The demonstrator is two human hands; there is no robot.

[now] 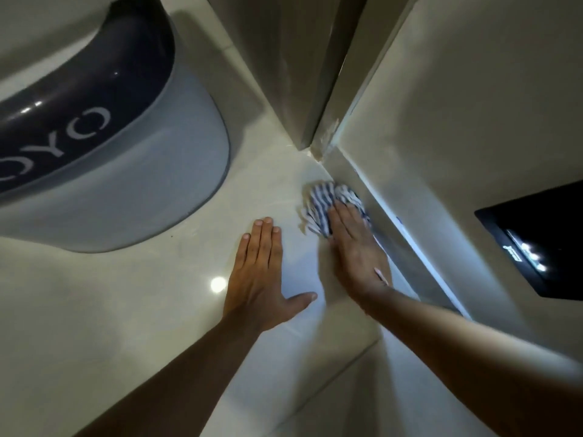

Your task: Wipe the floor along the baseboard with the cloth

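A bunched blue-and-white striped cloth lies on the glossy pale tiled floor, close to the corner and against the grey baseboard that runs along the right wall. My right hand lies flat on the cloth's near part, fingers together, pressing it onto the floor beside the baseboard. My left hand rests flat on the bare floor to the left of the cloth, fingers extended and thumb spread, holding nothing.
A large grey rounded object with a dark band and pale letters stands on the floor at left. A door frame or panel edge meets the corner ahead. A black wall plate is on the right wall.
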